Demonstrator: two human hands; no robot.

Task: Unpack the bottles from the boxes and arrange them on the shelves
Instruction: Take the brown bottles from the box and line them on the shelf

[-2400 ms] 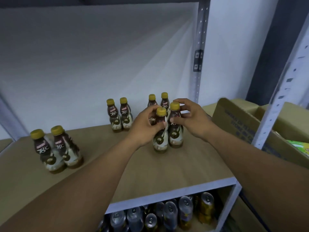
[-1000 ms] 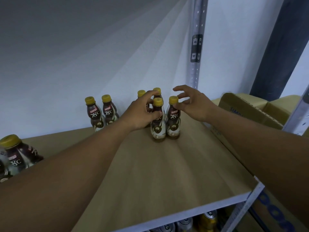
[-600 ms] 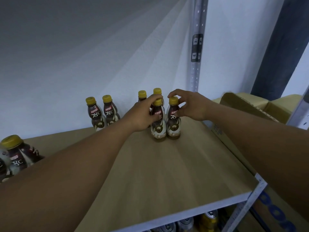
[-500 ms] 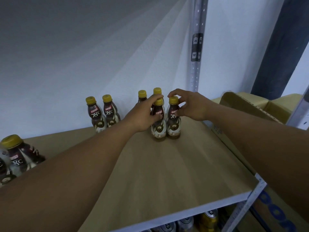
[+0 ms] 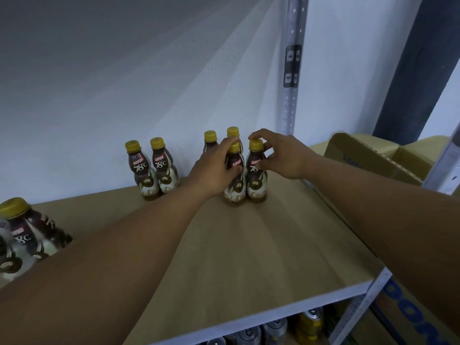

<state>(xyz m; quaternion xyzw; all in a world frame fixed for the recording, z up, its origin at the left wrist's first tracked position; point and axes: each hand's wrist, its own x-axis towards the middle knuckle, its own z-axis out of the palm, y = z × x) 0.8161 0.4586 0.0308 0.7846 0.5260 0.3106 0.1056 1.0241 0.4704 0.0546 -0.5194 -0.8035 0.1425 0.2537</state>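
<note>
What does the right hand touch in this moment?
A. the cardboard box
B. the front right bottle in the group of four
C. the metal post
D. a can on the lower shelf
B: the right hand pinches the front right bottle near its yellow cap; the left hand grips the front left bottle beside it.

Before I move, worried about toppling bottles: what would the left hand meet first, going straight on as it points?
The left hand, gripping the front-left Kopiko bottle, points toward the wall; it would probably first meet the rear-left Kopiko bottle just behind, though depth is unclear.
</note>
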